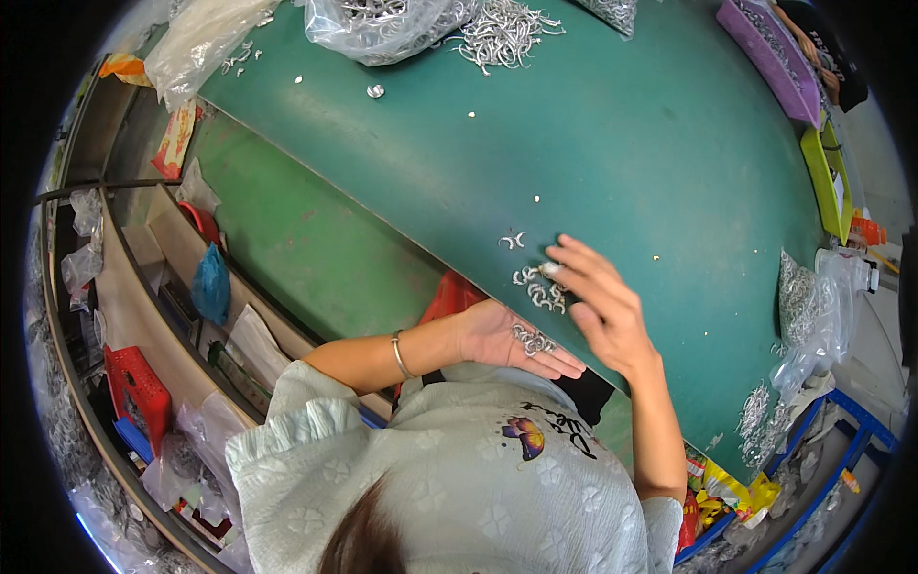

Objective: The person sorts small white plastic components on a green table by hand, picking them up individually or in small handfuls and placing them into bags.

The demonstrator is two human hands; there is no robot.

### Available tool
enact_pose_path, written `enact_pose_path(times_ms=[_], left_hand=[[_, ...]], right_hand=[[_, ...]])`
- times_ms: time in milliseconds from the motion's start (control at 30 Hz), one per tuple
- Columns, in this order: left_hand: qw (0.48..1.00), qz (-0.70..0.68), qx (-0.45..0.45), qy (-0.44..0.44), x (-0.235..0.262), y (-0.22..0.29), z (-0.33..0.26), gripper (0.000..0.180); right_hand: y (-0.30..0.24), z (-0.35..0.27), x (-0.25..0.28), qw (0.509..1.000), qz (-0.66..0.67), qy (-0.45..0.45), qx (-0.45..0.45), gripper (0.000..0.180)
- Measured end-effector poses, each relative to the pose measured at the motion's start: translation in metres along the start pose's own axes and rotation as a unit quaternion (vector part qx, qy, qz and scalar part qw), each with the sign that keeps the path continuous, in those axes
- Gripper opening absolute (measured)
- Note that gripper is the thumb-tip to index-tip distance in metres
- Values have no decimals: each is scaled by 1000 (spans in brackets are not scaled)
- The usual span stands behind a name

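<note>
Palm up and flat, my left hand (497,337) is just under the table's near edge and carries several small silver curved metal pieces (532,341). My right hand (604,304) reaches over the green tabletop, fingers stretched out and slightly bent. Beside its fingertips lies a small heap of crescent-shaped metal pieces (547,295); whether the fingers touch them I cannot tell. Two more crescents (513,240) sit just beyond this heap.
A clear bag of metal parts (378,33) and a loose pile (505,36) occupy the table's far side. Purple (773,59) and lime-green (826,182) bins line the right, where another person's hand (813,53) shows. More parts (757,421) lie at the right corner. Shelves (143,277) stand left.
</note>
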State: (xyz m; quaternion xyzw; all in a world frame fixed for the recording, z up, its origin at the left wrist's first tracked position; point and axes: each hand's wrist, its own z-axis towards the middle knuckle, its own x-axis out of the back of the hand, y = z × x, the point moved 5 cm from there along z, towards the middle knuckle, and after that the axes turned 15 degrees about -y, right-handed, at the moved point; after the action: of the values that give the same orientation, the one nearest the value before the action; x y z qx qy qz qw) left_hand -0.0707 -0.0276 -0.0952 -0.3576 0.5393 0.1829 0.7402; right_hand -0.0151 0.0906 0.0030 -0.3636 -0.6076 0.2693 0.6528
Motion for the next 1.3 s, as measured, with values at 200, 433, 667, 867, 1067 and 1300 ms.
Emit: enact_pose_path(times_ms=[200, 433, 667, 867, 1067, 1300], left_hand=[[1000, -8, 11, 22, -3, 1, 3, 85], [1000, -24, -1, -13, 1, 1, 1, 84], [986, -165, 7, 13, 1, -3, 2, 84], [990, -68, -49, -113, 16, 0, -4, 66], [997, -62, -42, 24, 30, -2, -16, 49], [998, -63, -30, 8, 34, -3, -8, 41]], right_hand=[[-1, 26, 4, 995, -82, -6, -52, 47], [-12, 5, -4, 998, -39, -31, -43, 57], [-14, 33, -24, 977, -168, -129, -16, 61], [-24, -6, -34, 972, -161, -172, -15, 62], [-42, -40, -64, 979, -114, -169, -1, 61], [-49, -40, -56, 998, 6, -14, 58, 48]])
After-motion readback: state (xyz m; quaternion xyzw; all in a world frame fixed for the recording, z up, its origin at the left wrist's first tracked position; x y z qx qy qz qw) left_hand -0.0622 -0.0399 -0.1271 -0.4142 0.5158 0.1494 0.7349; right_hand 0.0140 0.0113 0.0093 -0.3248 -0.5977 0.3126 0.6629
